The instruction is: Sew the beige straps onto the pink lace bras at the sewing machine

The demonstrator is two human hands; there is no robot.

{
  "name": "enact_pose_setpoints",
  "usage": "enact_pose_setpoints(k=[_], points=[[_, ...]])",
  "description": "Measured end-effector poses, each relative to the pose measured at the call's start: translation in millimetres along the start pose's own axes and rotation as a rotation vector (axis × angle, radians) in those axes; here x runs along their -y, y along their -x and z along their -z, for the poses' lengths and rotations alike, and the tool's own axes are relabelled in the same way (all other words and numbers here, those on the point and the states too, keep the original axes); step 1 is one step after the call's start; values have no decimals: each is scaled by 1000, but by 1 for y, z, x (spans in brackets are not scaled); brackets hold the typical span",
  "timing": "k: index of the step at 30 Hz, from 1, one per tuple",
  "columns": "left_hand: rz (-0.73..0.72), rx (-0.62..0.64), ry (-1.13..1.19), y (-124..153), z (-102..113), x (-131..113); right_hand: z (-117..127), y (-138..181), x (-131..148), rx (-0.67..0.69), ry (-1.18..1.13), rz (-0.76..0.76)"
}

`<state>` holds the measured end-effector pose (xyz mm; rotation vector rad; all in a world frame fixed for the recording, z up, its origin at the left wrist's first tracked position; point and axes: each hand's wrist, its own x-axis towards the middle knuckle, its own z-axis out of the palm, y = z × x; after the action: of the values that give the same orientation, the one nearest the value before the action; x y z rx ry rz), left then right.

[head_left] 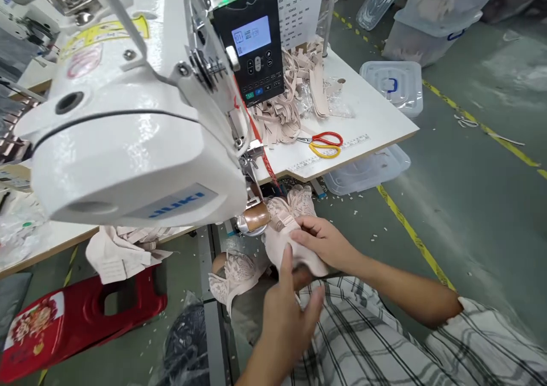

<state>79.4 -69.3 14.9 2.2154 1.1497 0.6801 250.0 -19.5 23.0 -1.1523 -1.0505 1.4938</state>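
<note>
In my right hand (322,240) I grip a pale pink bra (280,240), thumb on top and fingers underneath. Part of it lies by the rounded arm end (256,218) of the sewing machine (141,163), below the needle area. My left hand (288,312) hovers in front of the fabric, index finger pointing up and thumb spread away, holding nothing. Whether that index fingertip touches the cloth I cannot tell. Another lace cup (237,269) hangs lower left, over my lap; whether it belongs to the same bra is hidden.
Scissors (325,145) with red and yellow handles lie on the white table (376,124), beside a heap of pink straps (277,115). A control panel (252,44) stands behind the machine. A red stool (81,323) is at lower left, clear plastic bins (427,38) at upper right.
</note>
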Motion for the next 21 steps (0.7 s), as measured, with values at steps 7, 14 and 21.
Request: enact_pose_setpoints(k=[7, 14, 21], points=[[-299, -8, -4, -32, 58, 4, 16, 1, 13, 507, 85, -154], [520, 417, 441, -52, 36, 40, 6, -3, -2, 318, 1313, 573], [645, 221, 944, -44, 26, 48, 7, -10, -25, -17, 1062, 706]])
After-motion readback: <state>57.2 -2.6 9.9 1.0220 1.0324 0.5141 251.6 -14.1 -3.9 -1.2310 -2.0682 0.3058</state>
